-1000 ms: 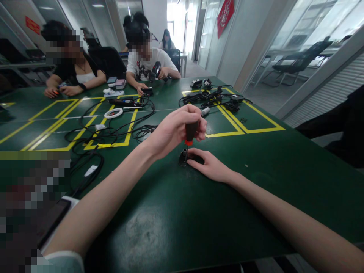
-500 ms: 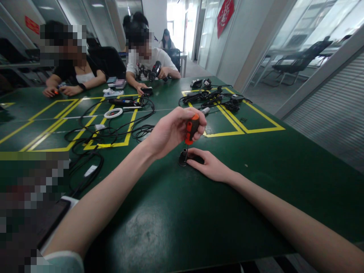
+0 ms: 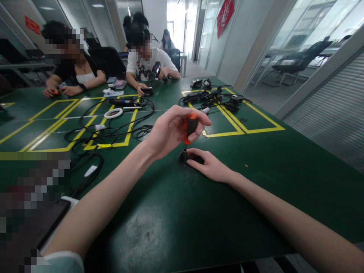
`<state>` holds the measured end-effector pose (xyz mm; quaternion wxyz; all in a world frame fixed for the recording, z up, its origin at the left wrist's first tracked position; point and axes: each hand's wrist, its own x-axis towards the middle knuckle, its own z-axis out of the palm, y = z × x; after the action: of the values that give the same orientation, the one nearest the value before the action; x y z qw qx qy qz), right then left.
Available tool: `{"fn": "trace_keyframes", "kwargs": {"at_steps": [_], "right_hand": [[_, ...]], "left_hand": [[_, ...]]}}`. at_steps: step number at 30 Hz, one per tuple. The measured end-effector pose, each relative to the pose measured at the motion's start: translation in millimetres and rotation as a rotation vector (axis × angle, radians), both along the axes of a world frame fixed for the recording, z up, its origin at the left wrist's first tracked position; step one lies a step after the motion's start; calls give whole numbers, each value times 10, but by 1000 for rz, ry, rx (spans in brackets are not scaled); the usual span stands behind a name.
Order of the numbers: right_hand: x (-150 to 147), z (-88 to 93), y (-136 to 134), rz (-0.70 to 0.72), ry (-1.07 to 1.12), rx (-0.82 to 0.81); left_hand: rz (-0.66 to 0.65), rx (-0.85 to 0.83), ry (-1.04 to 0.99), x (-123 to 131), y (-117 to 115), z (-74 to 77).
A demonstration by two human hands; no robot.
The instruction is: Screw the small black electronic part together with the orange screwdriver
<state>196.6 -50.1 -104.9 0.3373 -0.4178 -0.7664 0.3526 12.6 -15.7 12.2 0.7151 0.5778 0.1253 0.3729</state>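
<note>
Green table (image 3: 170, 227): near edge bare, open surface at 3 o'clock to the right edge. Right hand (image 3: 212, 167), fingers flat and together, pins small black part (image 3: 182, 160) at centre. Left hand (image 3: 170, 131) clamped round upright screwdriver (image 3: 190, 127), tip on part. Cable tangle (image 3: 108, 132) at 10 o'clock, cable pile (image 3: 216, 100) at 1.

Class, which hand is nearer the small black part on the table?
Right. The right hand rests fingers on the black part; the left hand is above it, gripping the screwdriver.
</note>
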Motion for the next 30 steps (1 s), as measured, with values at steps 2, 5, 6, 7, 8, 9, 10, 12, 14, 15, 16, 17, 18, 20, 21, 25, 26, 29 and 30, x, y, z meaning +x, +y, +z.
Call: {"fn": "trace_keyframes", "kwargs": {"at_steps": [2,5,6,7,8,9,10,12,14,15,16,17,18,20,21,25,26,29,30], "right_hand": [[3,1,1,1,-4,-4],[2,5,1,2,-9,-8],[0,6,2,5,-8,-9],[-2,7,2,7,-5,-10],[-5,8,2,9,-1,-13],[-7,8,2,10,2,-15],[-8,8,2,9,4,-16],[-9,7,2,6,5,-18],[-6,3,3,3,6,-19],[-5,1,4,3,7,-21],[-3,-2,5,1,8,-22],[-1,-4,5,-1,9,-23],[1,-6,5,-1,9,-24],[3,-7,5,2,5,-24],[4,-7,5,3,2,-24],[-1,-8,6,9,15,-26],[-2,-9,7,11,22,-25],[-6,-11,9,13,26,-20],[-6,-12,9,11,23,-18]], "left_hand": [[5,-2,-8,0,10,-10],[14,-1,-21,9,9,-22],[13,1,-26,13,5,-24],[11,1,-29,17,0,-23],[9,-3,-31,21,-6,-20],[9,-10,-30,24,-12,-16],[9,-17,-25,25,-17,-11],[12,-25,-8,22,-22,2],[15,-22,11,14,-17,11],[18,-16,16,9,-12,12],[21,-11,18,4,-5,12],[22,-8,18,1,2,9],[20,-6,17,-2,8,4],[14,-4,13,-3,15,-8],[11,-4,10,-2,14,-12],[6,0,-6,12,-9,-6],[5,-5,-3,16,-17,1],[0,-15,13,20,-28,25],[2,-12,19,18,-26,30]]}}
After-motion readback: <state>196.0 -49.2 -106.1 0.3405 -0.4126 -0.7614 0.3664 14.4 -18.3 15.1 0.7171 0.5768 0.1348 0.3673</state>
